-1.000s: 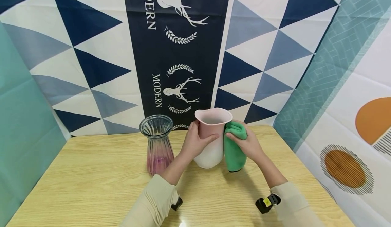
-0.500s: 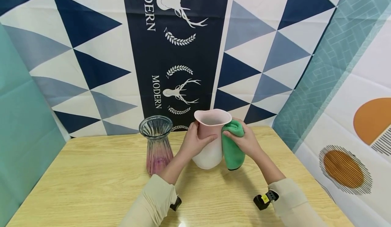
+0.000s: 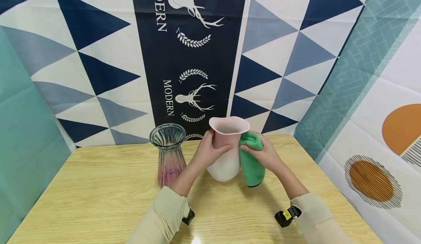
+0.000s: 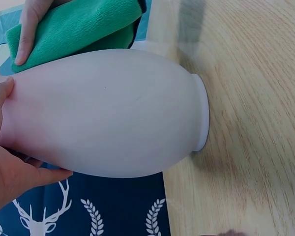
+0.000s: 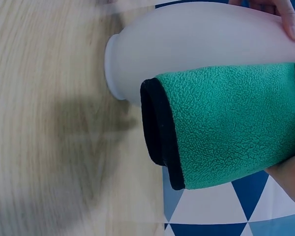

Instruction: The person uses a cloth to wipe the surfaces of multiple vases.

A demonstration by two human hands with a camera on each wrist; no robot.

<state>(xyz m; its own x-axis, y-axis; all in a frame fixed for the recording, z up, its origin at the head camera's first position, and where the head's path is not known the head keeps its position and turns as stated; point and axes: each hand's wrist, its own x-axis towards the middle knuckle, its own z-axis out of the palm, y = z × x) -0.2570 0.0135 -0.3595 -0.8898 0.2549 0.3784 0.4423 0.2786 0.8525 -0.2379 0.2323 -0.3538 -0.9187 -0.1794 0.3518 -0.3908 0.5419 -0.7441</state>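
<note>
A pink-to-white vase (image 3: 227, 156) with a wavy rim stands upright toward the back of the table. My left hand (image 3: 208, 151) grips it below the rim, thumb across the front and fingers round the left side. On the vase's other side, my right hand (image 3: 264, 152) holds a folded green cloth (image 3: 252, 167) against its upper wall. In the left wrist view the vase's foot (image 4: 201, 113) meets the wood. Black edging (image 5: 169, 137) trims the cloth's lower end in the right wrist view. Most right-hand fingers are hidden behind the cloth.
Left of the vase stands a ribbed glass vase (image 3: 169, 156), smoky at the top and pink below, close to my left forearm. The wooden table (image 3: 108, 193) ends at a patterned backdrop (image 3: 194, 54). Hangings also line both sides.
The right hand and the green cloth have shifted slightly down along the vase's right side. The left hand and the vase stay nearly as they were.
</note>
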